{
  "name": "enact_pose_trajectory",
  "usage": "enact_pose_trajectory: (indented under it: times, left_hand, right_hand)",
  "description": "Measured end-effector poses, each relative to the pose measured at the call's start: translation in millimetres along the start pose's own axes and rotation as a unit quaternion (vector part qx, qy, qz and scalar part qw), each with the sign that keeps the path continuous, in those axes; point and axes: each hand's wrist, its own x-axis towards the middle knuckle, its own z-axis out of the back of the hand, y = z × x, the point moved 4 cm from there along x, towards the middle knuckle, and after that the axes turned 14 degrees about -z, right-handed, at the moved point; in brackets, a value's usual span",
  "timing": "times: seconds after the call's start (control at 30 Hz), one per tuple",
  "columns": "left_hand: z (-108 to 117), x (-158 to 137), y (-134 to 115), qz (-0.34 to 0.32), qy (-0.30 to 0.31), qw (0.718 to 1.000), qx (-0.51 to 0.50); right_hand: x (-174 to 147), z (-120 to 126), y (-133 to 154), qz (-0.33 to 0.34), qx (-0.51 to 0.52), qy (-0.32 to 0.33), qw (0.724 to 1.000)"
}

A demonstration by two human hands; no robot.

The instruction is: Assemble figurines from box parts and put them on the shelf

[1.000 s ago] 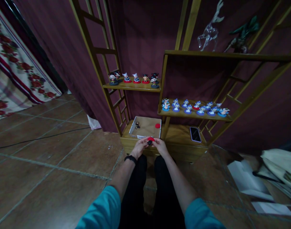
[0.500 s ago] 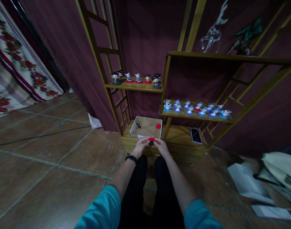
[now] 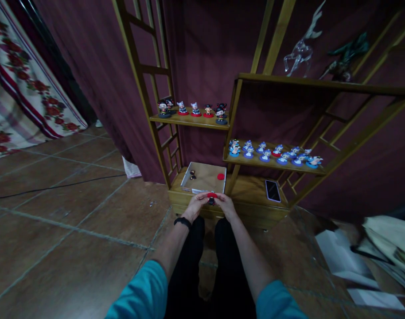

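Note:
Between my two hands is a small figurine [image 3: 211, 201], its red base uppermost and its dark head pointing down toward me. My left hand [image 3: 197, 205] grips it from the left, a black band on that wrist. From the other side my right hand [image 3: 224, 204] pinches the red base. Just beyond them a shallow cardboard box [image 3: 207, 177] rests on the lowest shelf. In the box lie a loose red round base [image 3: 220, 176] at the right and small dark figurine pieces [image 3: 192, 174] at the left.
Several dark-and-red figurines [image 3: 195, 109] stand on the upper left shelf, several blue-and-white ones [image 3: 265, 154] on the right shelf. A phone [image 3: 272, 190] lies on the lowest shelf. Higher up is a clear deer ornament [image 3: 299, 55]. White boxes [image 3: 345, 257] lie on the floor at right.
The figurine has tipped slightly in my fingers, so more of its red base shows. Both hands remain closed on it in nearly the same place. My view has shifted a little.

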Motion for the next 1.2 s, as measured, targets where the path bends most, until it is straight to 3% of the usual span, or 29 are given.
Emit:
enact_pose_trajectory:
  times: [0.6,1.0,1.2]
  left_hand:
    - [4.0,2.0,12.4,0.088,-0.008,0.996,0.0]
    - [9.2,3.3,11.0,0.097,-0.084,0.992,-0.015]
    - [13.7,2.8,10.6,0.085,-0.125,0.988,-0.014]
  right_hand:
    - [5.4,-0.3,-11.9,-0.085,0.021,-0.022,0.996]
    - [-0.3,0.8,-5.9,-0.08,0.015,-0.032,0.996]
    - [-14.3,1.0,-0.9,-0.026,0.009,-0.105,0.994]
